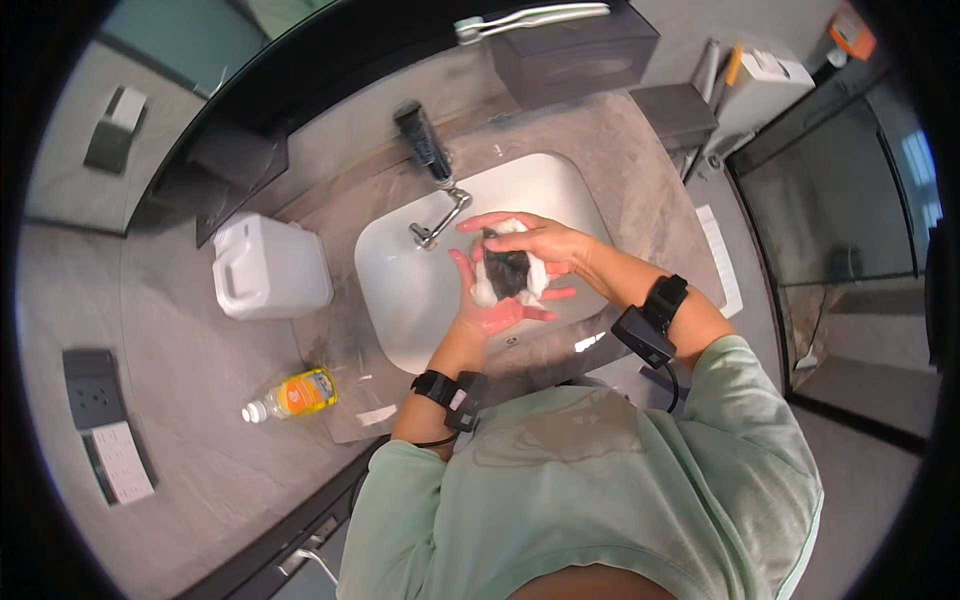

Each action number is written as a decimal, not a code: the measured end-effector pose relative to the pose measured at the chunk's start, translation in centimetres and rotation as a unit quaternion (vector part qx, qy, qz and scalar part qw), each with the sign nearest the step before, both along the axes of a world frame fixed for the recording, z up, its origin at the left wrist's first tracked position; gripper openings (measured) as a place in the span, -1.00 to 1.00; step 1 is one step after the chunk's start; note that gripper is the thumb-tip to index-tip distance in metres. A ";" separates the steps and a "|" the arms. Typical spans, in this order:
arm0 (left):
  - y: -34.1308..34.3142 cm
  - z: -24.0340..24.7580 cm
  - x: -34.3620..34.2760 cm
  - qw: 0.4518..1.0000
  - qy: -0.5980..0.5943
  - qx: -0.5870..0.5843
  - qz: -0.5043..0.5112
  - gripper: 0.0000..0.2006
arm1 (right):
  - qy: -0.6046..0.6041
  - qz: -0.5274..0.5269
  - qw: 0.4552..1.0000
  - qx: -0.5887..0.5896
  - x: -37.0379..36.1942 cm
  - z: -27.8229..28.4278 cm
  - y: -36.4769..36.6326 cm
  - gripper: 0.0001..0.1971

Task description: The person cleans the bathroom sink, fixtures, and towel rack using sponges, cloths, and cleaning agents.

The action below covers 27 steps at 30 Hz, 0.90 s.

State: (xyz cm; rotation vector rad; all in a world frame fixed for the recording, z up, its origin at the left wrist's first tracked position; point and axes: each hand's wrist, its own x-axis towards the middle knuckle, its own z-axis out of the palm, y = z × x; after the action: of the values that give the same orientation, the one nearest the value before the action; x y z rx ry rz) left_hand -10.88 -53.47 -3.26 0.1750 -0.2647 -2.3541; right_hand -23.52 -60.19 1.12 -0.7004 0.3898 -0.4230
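Over the sink: left hand open, palm up under a soapy dark object; right hand cupped on top, both pressed around it. One object, black, white foam on edges. Left of sink: one yellow bottle lying down, one white jug. Behind sink: one faucet.

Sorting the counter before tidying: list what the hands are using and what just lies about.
In use: left hand, right hand, soapy dark object, sink, faucet.
Lying about: white jug, yellow bottle, dark box.
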 end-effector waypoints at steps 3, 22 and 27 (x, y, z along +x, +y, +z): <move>-1.4 -0.8 1.7 0.976 -0.108 -0.143 -0.126 -0.03 | 0.104 -0.046 0.976 -0.186 0.0 0.3 0.0 -0.68; -5.0 -4.7 -3.0 0.454 -0.785 -0.377 0.189 -0.80 | 0.376 -0.380 0.818 -0.213 2.8 -6.6 -2.7 -0.57; -5.5 -4.2 -4.1 0.372 -0.860 -0.342 0.067 -0.74 | 0.430 -0.436 0.778 -0.137 2.9 -8.6 -3.1 -0.58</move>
State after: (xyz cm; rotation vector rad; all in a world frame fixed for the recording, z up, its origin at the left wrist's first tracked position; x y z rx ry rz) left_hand -14.97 -59.01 -7.45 2.0144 -1.9393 -0.6461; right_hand -20.61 -63.32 -7.50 -0.9555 1.5904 -1.0515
